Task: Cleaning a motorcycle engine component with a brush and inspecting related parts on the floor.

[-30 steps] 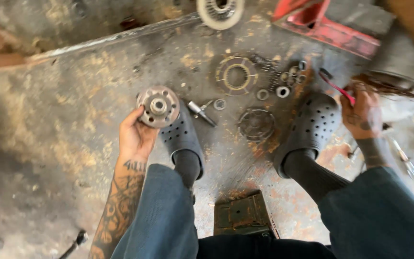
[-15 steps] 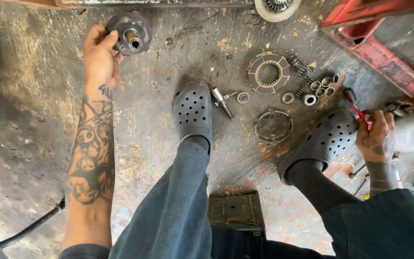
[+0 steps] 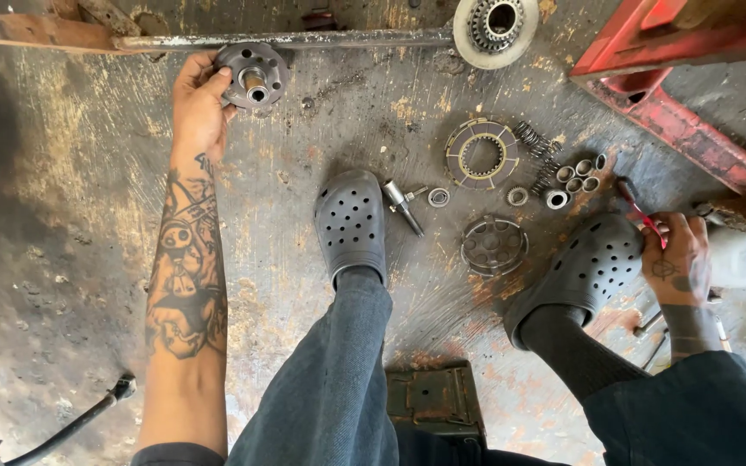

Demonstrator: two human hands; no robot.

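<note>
Since a moment ago the left hand (image 3: 199,103) has carried the round metal hub (image 3: 252,73) a little farther out across the floor (image 3: 88,216), and it now sits just below the long steel bar (image 3: 287,39) at the far edge. Its grip is closed on the hub's rim, fingers curled over the left side, the short centre shaft pointing up. The right hand (image 3: 675,263) rests beside the right clog (image 3: 584,267), closed around a red-handled tool (image 3: 636,207) whose tip points toward a cluster of small rings and bearings (image 3: 576,177). Between the right clog and the left clog (image 3: 351,224) lie a perforated disc (image 3: 494,246), a ringed friction plate (image 3: 481,154), coil springs (image 3: 533,138) and a short bolt (image 3: 403,205). A toothed gear wheel (image 3: 496,26) lies at the bar's right end.
</note>
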